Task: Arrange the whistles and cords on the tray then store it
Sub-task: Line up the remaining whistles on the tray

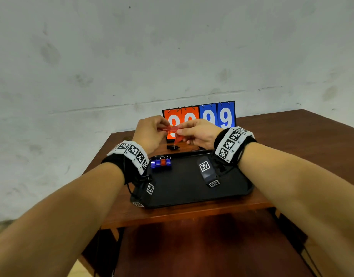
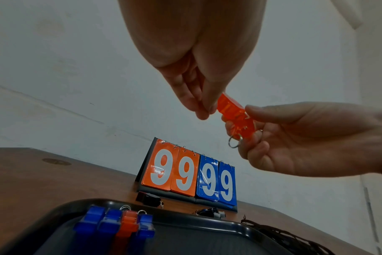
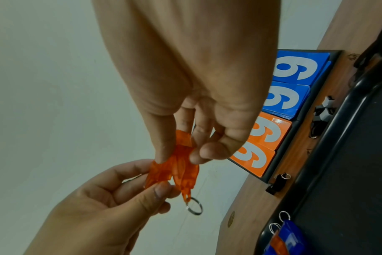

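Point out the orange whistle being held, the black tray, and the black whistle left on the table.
orange whistle (image 2: 236, 113): left wrist view, body.
black tray (image 1: 192, 203): head view, near rim.
black whistle (image 2: 147, 198): left wrist view, body.

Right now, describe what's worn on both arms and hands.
Both forearms are bare, with no sleeves or gloves. Each wrist carries a black band wrapped with white strips of black square code markers. Thin black cables hang from the bands. The left hand and right hand wear nothing.

Soft, even indoor light is falling from above, casting faint shadows. Glare is glinting off the glossy orange and blue flip scoreboard (image 2: 187, 172). Wide-angle distortion is bending every view's edges; both wrist views are looking dimmer, their near forearms blurring.
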`<state>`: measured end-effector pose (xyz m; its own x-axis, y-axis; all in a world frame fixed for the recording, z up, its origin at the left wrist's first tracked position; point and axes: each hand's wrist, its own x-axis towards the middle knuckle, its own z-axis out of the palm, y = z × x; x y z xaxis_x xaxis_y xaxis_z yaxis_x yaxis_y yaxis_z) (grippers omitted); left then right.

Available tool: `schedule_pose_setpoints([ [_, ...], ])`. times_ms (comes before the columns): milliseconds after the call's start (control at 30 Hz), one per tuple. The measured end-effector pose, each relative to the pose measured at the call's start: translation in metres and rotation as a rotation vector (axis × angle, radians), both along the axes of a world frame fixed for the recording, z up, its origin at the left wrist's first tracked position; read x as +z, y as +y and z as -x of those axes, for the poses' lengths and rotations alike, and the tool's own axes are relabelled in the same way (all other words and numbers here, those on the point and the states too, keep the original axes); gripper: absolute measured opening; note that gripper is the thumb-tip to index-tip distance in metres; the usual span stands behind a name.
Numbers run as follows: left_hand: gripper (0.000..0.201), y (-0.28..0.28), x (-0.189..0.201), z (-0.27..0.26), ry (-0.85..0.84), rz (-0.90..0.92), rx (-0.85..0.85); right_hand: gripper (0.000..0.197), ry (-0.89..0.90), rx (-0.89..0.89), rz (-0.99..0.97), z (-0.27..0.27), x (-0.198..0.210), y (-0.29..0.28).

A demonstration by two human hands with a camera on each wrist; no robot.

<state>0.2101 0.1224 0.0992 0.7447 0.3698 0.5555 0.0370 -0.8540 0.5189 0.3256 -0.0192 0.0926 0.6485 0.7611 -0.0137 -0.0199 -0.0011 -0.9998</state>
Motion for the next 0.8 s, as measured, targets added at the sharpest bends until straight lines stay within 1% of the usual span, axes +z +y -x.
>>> schedule_pose_setpoints([
  [133, 0.026, -0.001, 0.0, 0.003, -0.025, -0.004, -0.016, 0.024, -0.006, 0.002, -0.009, 0.002, -0.001, 0.0],
  [233, 0.029, 0.001, -0.001, 0.0, 0.006, 0.041, -0.043, 0.024, -0.01, -0.001, 0.008, 0.0, -0.002, 0.0],
  [333, 0.043, 0.003, 0.0, -0.001, 0.074, 0.197, -0.108, 0.022, 0.005, -0.022, 0.026, -0.001, -0.004, 0.001],
  [400, 0.047, 0.004, 0.001, -0.002, 0.136, 0.317, -0.141, 0.02, 0.005, -0.025, 0.043, -0.002, -0.005, 0.001],
  [500, 0.033, 0.005, 0.001, -0.004, 0.183, 0.496, -0.165, 0.019, -0.003, -0.028, 0.076, -0.003, -0.007, 0.001],
  [567, 0.019, 0.006, -0.002, -0.005, 0.206, 0.478, -0.165, 0.018, -0.009, -0.024, 0.101, -0.003, -0.009, 0.0],
  [600, 0.017, 0.006, -0.004, -0.005, 0.225, 0.434, -0.162, 0.018, -0.009, -0.023, 0.112, -0.003, -0.01, 0.0],
  [667, 0.019, 0.007, -0.008, -0.007, 0.25, 0.379, -0.146, 0.021, 0.009, -0.03, 0.125, -0.004, -0.012, 0.0],
  [800, 0.019, 0.013, -0.013, -0.013, 0.19, 0.473, -0.056, 0.024, 0.138, -0.043, 0.045, -0.008, -0.015, -0.005],
])
